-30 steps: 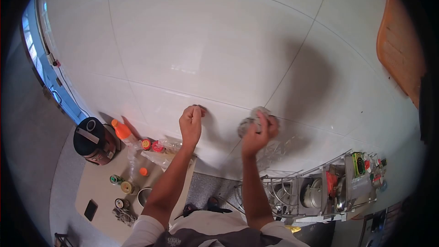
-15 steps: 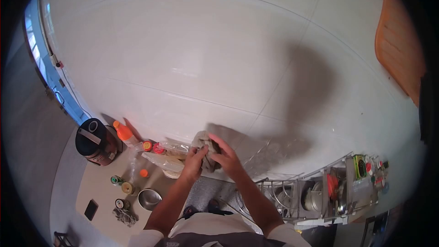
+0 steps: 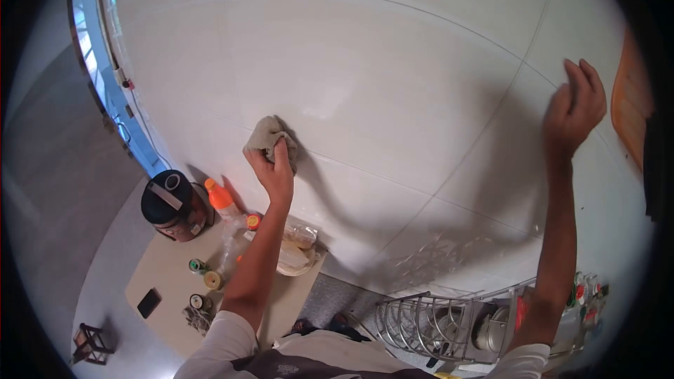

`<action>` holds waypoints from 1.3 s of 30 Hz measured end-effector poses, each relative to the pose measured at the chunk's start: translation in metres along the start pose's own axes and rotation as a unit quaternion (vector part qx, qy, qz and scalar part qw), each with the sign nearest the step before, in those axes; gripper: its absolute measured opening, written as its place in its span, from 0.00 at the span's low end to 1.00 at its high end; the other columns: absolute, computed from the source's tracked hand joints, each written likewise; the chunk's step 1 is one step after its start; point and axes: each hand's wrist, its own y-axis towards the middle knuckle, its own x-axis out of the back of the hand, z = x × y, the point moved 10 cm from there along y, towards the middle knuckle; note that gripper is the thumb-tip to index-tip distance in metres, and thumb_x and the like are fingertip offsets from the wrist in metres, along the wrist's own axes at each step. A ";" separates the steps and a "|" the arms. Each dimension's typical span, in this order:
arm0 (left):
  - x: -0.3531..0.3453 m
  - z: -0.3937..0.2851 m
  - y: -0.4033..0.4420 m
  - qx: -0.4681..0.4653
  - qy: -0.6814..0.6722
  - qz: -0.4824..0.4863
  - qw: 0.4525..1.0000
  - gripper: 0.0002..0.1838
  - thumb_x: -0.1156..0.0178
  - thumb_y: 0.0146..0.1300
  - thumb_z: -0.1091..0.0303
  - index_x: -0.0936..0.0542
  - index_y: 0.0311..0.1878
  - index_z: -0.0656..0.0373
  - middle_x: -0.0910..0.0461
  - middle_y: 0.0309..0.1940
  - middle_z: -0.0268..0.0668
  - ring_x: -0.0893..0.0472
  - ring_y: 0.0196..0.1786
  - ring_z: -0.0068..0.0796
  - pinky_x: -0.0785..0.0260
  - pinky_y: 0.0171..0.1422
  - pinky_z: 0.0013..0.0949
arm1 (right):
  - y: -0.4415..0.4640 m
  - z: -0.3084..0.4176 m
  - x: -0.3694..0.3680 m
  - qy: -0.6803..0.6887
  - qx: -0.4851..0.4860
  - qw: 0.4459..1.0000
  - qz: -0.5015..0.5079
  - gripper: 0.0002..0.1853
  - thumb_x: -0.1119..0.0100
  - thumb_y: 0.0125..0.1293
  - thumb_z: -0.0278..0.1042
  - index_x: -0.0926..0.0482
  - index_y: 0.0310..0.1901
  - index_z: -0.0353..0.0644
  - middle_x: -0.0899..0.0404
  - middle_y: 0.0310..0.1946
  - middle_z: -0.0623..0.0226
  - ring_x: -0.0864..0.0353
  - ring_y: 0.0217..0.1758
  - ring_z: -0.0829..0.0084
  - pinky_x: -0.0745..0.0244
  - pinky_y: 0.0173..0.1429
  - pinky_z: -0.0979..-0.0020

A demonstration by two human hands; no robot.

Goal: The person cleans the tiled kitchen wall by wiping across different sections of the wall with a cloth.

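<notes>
A crumpled grey-beige cloth (image 3: 267,135) is bunched in my left hand (image 3: 276,172), against or very close to the pale tiled wall (image 3: 393,98). The thumb and fingers close around the cloth's lower part. My right hand (image 3: 577,109) is raised far to the right in front of the wall, near the orange wooden panel (image 3: 634,91). Its fingers are slightly bent and apart, with nothing in them. Whether this hand touches the wall I cannot tell.
The table (image 3: 165,277) at lower left bears a rice cooker (image 3: 175,207), an orange-capped bottle (image 3: 222,198), plastic bags (image 3: 298,253), jars and a phone (image 3: 149,302). A metal dish rack (image 3: 428,323) stands lower right. A small stool (image 3: 93,344) is on the floor.
My hands were together on the cloth and have parted. The left carried the cloth up and left along the wall; the right let go and rose far to the right. The view shifted.
</notes>
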 end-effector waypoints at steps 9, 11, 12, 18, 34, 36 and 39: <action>-0.126 -0.064 -0.196 -0.308 0.151 0.240 0.908 0.26 0.37 0.43 0.64 0.23 0.50 0.57 0.29 0.52 0.45 0.31 0.55 0.49 0.43 0.61 0.50 | 0.001 0.011 0.000 -0.072 0.073 0.995 -0.016 0.20 0.50 0.61 0.28 0.21 0.55 0.49 0.27 0.57 0.63 0.33 0.62 0.67 0.43 0.67 0.60; -0.141 -0.088 -0.219 -0.359 0.135 0.255 0.888 0.23 0.40 0.43 0.65 0.21 0.47 0.56 0.28 0.50 0.44 0.30 0.54 0.47 0.41 0.59 0.49 | 0.001 0.013 -0.001 -0.102 0.082 0.991 0.001 0.21 0.51 0.62 0.28 0.22 0.56 0.50 0.28 0.58 0.64 0.33 0.62 0.67 0.43 0.66 0.62; -0.144 -0.094 -0.220 -0.353 0.117 0.268 0.889 0.22 0.39 0.42 0.66 0.21 0.46 0.55 0.27 0.50 0.43 0.30 0.53 0.47 0.41 0.59 0.49 | 0.000 0.011 0.001 -0.101 0.080 0.992 0.002 0.21 0.51 0.62 0.28 0.22 0.56 0.50 0.28 0.58 0.64 0.33 0.62 0.67 0.43 0.66 0.62; -0.098 -0.034 -0.149 -0.257 0.193 0.242 0.915 0.26 0.37 0.40 0.64 0.21 0.49 0.53 0.28 0.50 0.45 0.34 0.58 0.47 0.45 0.61 0.49 | 0.000 0.013 0.000 -0.105 0.108 0.988 0.019 0.21 0.52 0.63 0.28 0.23 0.58 0.51 0.29 0.59 0.64 0.33 0.62 0.68 0.41 0.65 0.64; -0.148 -0.087 -0.205 -0.305 0.129 0.266 0.905 0.25 0.38 0.39 0.67 0.20 0.48 0.52 0.27 0.49 0.44 0.29 0.51 0.48 0.42 0.55 0.54 | -0.003 0.007 -0.004 -0.126 0.097 0.987 0.025 0.23 0.52 0.62 0.26 0.25 0.60 0.53 0.30 0.61 0.64 0.34 0.66 0.68 0.44 0.70 0.61; -0.143 -0.092 -0.202 -0.347 0.053 0.301 0.887 0.27 0.37 0.38 0.67 0.19 0.49 0.51 0.26 0.47 0.41 0.26 0.49 0.46 0.39 0.51 0.51 | -0.004 0.005 -0.007 -0.124 0.101 0.987 0.028 0.23 0.52 0.63 0.26 0.25 0.60 0.53 0.30 0.61 0.64 0.34 0.66 0.67 0.45 0.70 0.61; -0.109 -0.066 -0.148 -0.328 0.110 0.254 0.903 0.29 0.38 0.40 0.55 0.19 0.51 0.47 0.27 0.50 0.40 0.28 0.54 0.45 0.40 0.58 0.48 | -0.006 0.002 -0.010 -0.140 0.104 0.984 0.031 0.24 0.53 0.64 0.24 0.26 0.61 0.52 0.30 0.63 0.64 0.36 0.68 0.67 0.45 0.71 0.62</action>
